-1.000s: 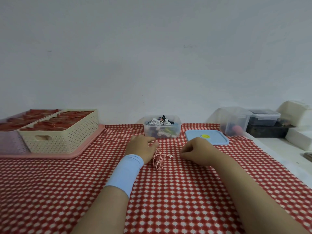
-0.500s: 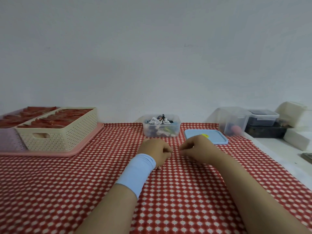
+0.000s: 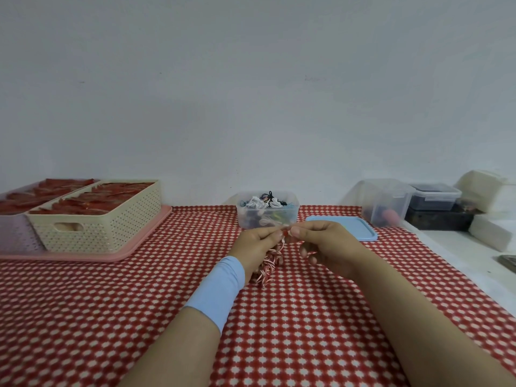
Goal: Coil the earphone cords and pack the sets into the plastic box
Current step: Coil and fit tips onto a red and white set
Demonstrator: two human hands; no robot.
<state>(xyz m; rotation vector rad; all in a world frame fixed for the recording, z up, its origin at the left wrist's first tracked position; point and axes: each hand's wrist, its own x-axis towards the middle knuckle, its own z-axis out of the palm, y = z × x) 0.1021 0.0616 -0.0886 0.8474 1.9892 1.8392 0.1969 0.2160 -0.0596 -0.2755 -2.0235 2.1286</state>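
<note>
A red-and-white earphone cord [image 3: 267, 266] hangs in a loose bundle just above the checked tablecloth. My left hand [image 3: 255, 248], with a light blue band on the wrist, holds the bundle from the left. My right hand [image 3: 325, 247] pinches the cord's top end between thumb and forefinger, right beside the left fingertips. Behind both hands stands the clear plastic box [image 3: 267, 214], open and holding several coiled earphone sets. Its blue lid [image 3: 350, 228] lies flat to the right of it.
A cream perforated basket [image 3: 103, 222] with red items sits on a pink tray [image 3: 134, 245] at the back left. Clear and dark containers [image 3: 389, 203] and white foam blocks [image 3: 491, 230] crowd the back right, past the cloth's edge.
Both hands have lifted off the table and come together. The cord bundle, lying on the cloth a second ago, now hangs from my fingers.
</note>
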